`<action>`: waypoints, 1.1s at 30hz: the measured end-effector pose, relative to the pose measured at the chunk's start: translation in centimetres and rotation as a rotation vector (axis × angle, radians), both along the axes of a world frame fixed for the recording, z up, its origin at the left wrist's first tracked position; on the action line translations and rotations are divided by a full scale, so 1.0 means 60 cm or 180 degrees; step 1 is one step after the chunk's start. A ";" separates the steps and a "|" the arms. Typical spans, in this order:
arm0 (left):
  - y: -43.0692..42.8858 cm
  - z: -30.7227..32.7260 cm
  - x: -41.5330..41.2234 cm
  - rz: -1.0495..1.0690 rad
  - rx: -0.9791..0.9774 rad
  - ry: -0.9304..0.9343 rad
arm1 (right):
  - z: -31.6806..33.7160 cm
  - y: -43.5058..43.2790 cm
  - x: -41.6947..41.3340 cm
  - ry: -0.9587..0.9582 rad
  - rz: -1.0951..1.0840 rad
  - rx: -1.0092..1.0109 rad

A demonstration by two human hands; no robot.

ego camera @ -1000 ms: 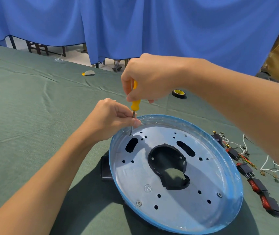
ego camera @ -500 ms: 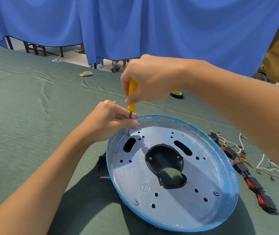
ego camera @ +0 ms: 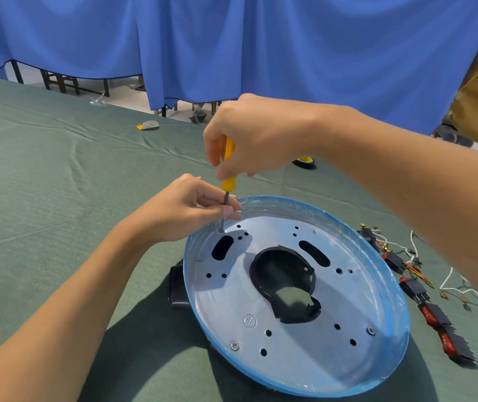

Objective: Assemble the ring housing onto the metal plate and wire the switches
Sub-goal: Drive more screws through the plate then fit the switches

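Hardly anything has been shifted since the earlier frame: the screwdriver [ego camera: 228, 181] is kept upright, handle gripped by the right hand [ego camera: 261, 134], shaft pinched by the left hand [ego camera: 179, 210], tip on the metal plate [ego camera: 304, 352] just below them. Fastening is judged unfinished; switches [ego camera: 414, 288] lie unwired beneath the right forearm. The plate's round stamp [ego camera: 250, 320] cannot be read.

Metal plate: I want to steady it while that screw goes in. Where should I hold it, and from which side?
Probably pinch the metal plate by its raised blue-filmed rim at the near edge, coming from the near side: the rim stands up there, away from the left hand and right hand working the screwdriver at the far-left hole.
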State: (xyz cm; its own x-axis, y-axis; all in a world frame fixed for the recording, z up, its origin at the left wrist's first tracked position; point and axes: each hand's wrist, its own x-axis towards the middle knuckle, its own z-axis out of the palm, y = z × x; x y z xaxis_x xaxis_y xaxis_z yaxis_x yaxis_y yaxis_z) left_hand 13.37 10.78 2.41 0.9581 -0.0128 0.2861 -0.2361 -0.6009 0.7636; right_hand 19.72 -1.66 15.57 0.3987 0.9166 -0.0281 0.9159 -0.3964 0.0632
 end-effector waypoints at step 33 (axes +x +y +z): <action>-0.003 -0.001 -0.002 0.0153 -0.0514 -0.0096 | -0.008 -0.001 0.001 -0.0154 -0.0023 -0.0274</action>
State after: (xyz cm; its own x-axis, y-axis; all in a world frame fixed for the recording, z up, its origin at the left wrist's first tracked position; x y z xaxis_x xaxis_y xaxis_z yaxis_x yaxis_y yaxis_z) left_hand 13.25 10.62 2.37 0.9475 0.0813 0.3092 -0.2341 -0.4822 0.8442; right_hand 19.79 -1.74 15.09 0.4082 0.9087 -0.0871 0.9081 -0.3943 0.1412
